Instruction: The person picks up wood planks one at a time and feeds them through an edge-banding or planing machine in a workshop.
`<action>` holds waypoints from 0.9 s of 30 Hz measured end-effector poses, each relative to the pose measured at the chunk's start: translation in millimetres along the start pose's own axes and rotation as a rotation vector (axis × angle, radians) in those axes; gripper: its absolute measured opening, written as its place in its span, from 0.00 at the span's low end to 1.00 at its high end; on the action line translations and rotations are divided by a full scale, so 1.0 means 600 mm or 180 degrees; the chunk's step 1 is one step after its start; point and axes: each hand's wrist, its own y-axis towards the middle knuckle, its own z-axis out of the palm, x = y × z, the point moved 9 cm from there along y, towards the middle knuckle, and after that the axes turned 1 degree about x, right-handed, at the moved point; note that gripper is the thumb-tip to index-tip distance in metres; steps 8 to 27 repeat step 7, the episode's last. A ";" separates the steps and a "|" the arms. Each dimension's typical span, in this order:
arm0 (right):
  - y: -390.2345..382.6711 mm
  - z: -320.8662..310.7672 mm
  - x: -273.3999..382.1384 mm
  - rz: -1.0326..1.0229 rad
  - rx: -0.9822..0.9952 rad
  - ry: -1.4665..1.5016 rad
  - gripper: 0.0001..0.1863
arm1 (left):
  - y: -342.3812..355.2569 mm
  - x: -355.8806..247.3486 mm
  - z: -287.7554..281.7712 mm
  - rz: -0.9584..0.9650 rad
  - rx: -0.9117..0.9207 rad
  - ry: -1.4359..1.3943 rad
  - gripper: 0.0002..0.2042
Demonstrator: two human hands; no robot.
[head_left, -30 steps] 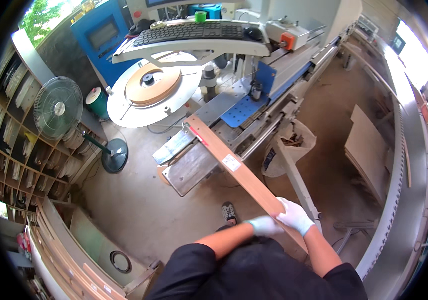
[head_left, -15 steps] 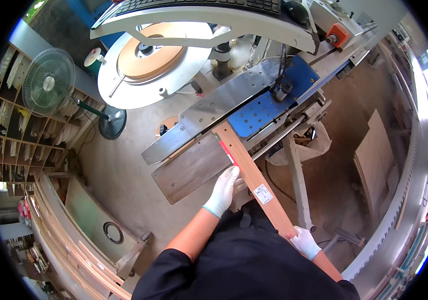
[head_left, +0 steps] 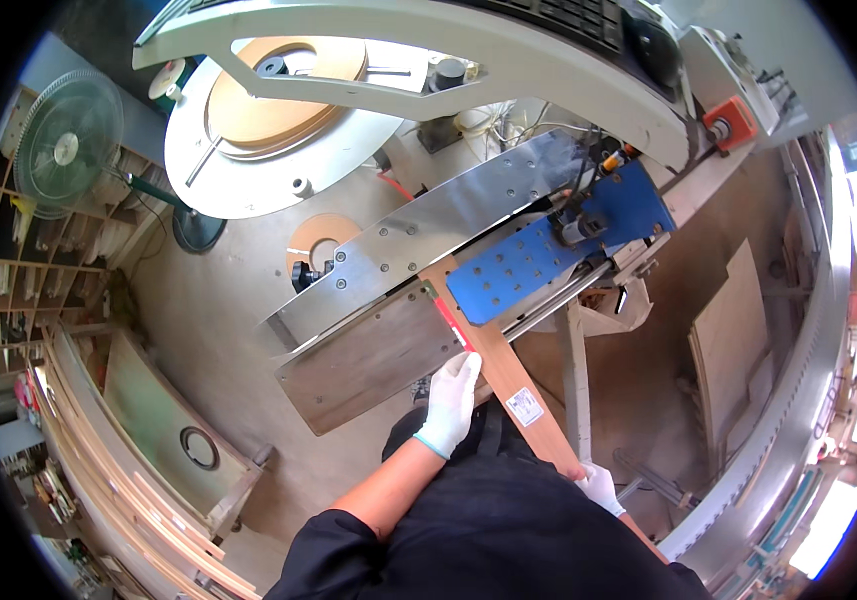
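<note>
A long, narrow wooden board point(head_left: 510, 370) with a white label lies slantwise before me. Its far end rests on the machine between a metal fence and a blue perforated plate point(head_left: 508, 270). My left hand point(head_left: 451, 402), in a white glove, is closed at the board's left edge. Its fingertips meet the lower end of a slim red and white strip point(head_left: 453, 322) along that edge; I cannot tell whether this is loose or fixed. My right hand point(head_left: 600, 487), also gloved, grips the near end of the board; some of its fingers are hidden beneath.
A steel fence point(head_left: 428, 225) and a brown metal plate point(head_left: 373, 358) flank the board. Behind stands a white reel point(head_left: 188, 160) with coiled wood-coloured edging. A keyboard shelf point(head_left: 508, 50) overhangs the machine. At left are a fan point(head_left: 66, 148) and long strips point(head_left: 118, 480); panels point(head_left: 733, 340) lean at right.
The view has shifted, bringing the machine lower and closer. Both hands keep their hold on the board, and the red strip keeps its place along the edge.
</note>
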 end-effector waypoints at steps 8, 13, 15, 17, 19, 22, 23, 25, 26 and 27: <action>0.012 0.005 -0.071 0.0488 0.0135 0.1011 0.23 | 0.028 0.010 0.020 -0.0248 0.0328 0.0308 0.19; 0.012 0.005 -0.071 0.0488 0.0135 0.1011 0.23 | 0.028 0.010 0.020 -0.0248 0.0328 0.0308 0.19; 0.012 0.005 -0.071 0.0488 0.0135 0.1011 0.23 | 0.028 0.010 0.020 -0.0248 0.0328 0.0308 0.19; 0.012 0.005 -0.071 0.0488 0.0135 0.1011 0.23 | 0.028 0.010 0.020 -0.0248 0.0328 0.0308 0.19; 0.012 0.005 -0.071 0.0488 0.0135 0.1011 0.23 | 0.028 0.010 0.020 -0.0248 0.0328 0.0308 0.19; 0.012 0.005 -0.071 0.0488 0.0135 0.1011 0.23 | 0.028 0.010 0.020 -0.0248 0.0328 0.0308 0.19; 0.012 0.005 -0.071 0.0488 0.0135 0.1011 0.23 | 0.028 0.010 0.020 -0.0248 0.0328 0.0308 0.19; 0.012 0.005 -0.071 0.0488 0.0135 0.1011 0.23 | 0.028 0.010 0.020 -0.0248 0.0328 0.0308 0.19; 0.012 0.005 -0.071 0.0488 0.0135 0.1011 0.23 | 0.028 0.010 0.020 -0.0248 0.0328 0.0308 0.19; 0.012 0.005 -0.071 0.0488 0.0135 0.1011 0.23 | 0.028 0.010 0.020 -0.0248 0.0328 0.0308 0.19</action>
